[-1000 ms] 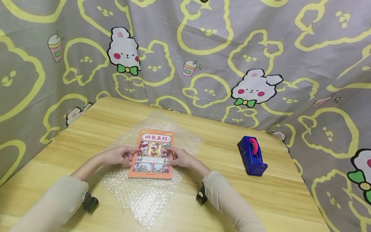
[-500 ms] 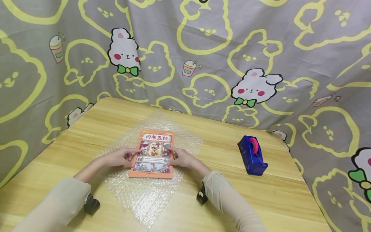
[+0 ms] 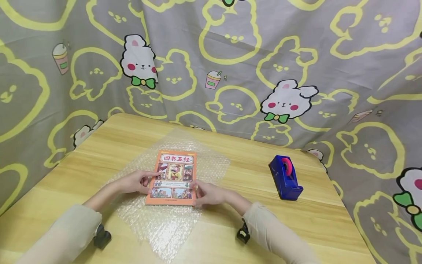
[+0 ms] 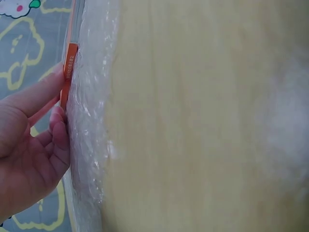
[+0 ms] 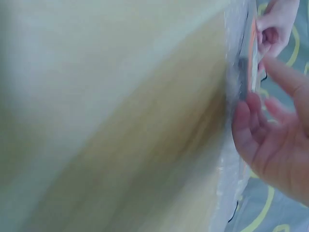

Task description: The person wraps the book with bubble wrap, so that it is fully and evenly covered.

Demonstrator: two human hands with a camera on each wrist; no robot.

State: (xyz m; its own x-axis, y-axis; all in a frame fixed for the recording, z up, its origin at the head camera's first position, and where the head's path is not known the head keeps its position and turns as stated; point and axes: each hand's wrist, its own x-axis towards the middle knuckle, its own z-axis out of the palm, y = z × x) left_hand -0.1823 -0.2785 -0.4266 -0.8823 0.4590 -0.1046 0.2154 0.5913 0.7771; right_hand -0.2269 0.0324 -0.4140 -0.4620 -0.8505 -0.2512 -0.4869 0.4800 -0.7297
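An orange illustrated book (image 3: 174, 185) lies face up on a diamond-laid sheet of bubble wrap (image 3: 168, 227). My left hand (image 3: 133, 182) holds its left edge, one digit over the cover and the other fingers curled low at the side. In the left wrist view, that hand's fingertips (image 4: 57, 77) meet the orange spine (image 4: 69, 72). My right hand (image 3: 211, 193) is at the lower right edge, its fingers loosely spread. The right wrist view has the fingertips (image 5: 242, 110) of this hand right at the page edge, another finger reaching out above the cover.
A blue tape dispenser (image 3: 286, 179) with a pink roll (image 3: 287, 167) stands to the right on the wooden table (image 3: 244, 212). A grey cartoon-print curtain (image 3: 184, 33) hangs behind the table and along both sides. Black devices are strapped under both wrists.
The right hand has slid down along the book's right edge toward its lower corner, and its fingers have spread. The left hand stays at the left edge. The head view has shifted slightly.
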